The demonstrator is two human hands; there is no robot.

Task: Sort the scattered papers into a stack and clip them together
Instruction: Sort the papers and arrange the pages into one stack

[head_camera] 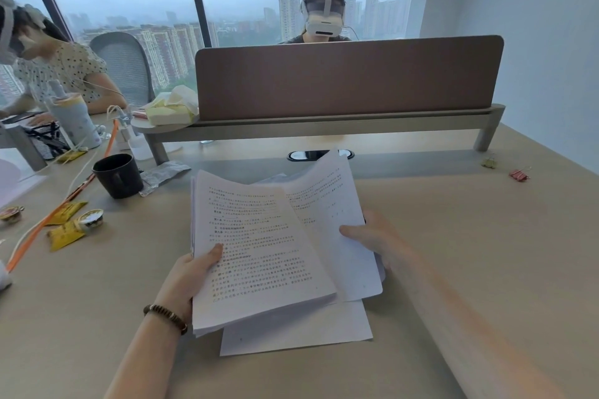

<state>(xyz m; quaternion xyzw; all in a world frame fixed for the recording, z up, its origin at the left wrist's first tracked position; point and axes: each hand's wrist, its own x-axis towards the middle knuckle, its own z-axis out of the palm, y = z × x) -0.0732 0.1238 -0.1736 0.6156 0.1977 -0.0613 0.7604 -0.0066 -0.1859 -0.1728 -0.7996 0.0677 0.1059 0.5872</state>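
My left hand (191, 275) grips a thick stack of printed papers (256, 256) by its left edge, thumb on top, holding it tilted above the desk. My right hand (376, 240) holds a few loose printed sheets (327, 204) that rise behind and to the right of the stack, thumb pressed on their face. One blank sheet (298, 330) lies flat on the desk under the stack. Two binder clips rest far right near the desk divider: a yellow-green clip (488, 162) and a pink clip (519, 175).
A black mug (118, 175) and a foil wrapper (163, 173) stand left of the papers. Yellow sachets (64, 230), small cups and an orange cable (48, 220) litter the left side. A brown divider panel (346, 74) runs across the back; two people wearing headsets sit beyond.
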